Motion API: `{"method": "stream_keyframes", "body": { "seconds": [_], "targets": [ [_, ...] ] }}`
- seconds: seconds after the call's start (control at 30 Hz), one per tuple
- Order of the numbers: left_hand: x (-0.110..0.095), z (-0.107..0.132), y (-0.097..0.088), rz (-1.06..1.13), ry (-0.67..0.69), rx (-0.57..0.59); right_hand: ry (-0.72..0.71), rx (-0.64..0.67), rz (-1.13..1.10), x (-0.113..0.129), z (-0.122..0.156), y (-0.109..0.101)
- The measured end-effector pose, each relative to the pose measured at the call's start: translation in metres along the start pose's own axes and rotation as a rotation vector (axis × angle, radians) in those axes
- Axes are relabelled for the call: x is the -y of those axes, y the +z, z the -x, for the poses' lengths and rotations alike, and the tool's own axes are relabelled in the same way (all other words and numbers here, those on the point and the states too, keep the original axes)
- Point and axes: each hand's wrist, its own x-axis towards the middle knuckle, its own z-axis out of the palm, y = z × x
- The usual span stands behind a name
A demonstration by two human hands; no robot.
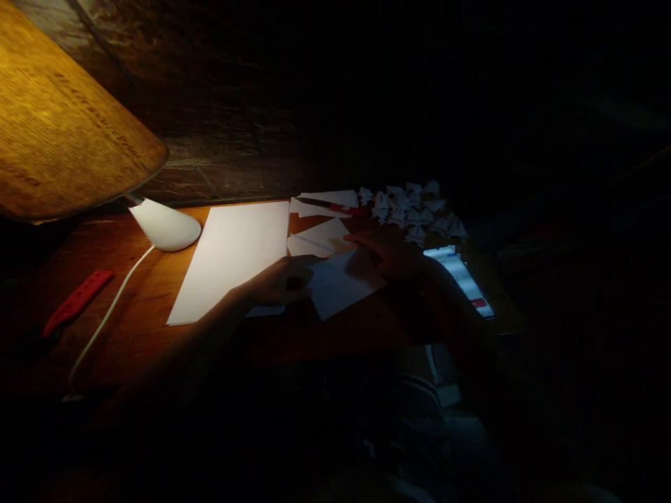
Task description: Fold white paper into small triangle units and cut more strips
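Note:
A small sheet of paper (pixel 343 290) is held tilted between my two hands, above the near part of the table. My left hand (pixel 280 281) is closed, with its fingers curled at the sheet's left edge. At the upper right edge, my right hand (pixel 391 257) grips the same sheet, its index finger stretched over the top. Deep shadow hides most of the right fingers. Just behind lies another small piece of paper (pixel 321 237). A large white sheet (pixel 241 244) lies flat to the left, partly behind my left hand.
A lit lamp with a yellowish shade (pixel 73 126) and white base (pixel 165 225) stands left. Near its cord lies a red power strip (pixel 78 302). A red-handled knife (pixel 335 207) rests on paper at the back. Several folded paper pieces (pixel 401 206) sit beyond a glowing phone (pixel 461 279).

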Motion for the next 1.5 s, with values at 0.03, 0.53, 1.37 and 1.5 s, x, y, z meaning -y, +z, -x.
{"method": "stream_keyframes", "body": {
  "seconds": [0.03,0.53,1.37,1.5],
  "targets": [
    [0.002,0.0,0.001,0.016,0.019,-0.028,0.002,-0.013,-0.006,0.002,-0.001,0.001],
    [-0.025,0.005,-0.035,-0.007,-0.025,-0.402,-0.093,-0.475,-0.472,0.059,-0.046,-0.022],
    [0.018,-0.051,0.03,1.102,-0.449,-1.079,0.147,-0.763,-0.666,0.011,-0.084,0.043],
    [0.02,-0.048,0.022,1.192,-0.498,-0.923,0.191,-0.848,-0.749,0.011,-0.081,0.031]
  ]
}}
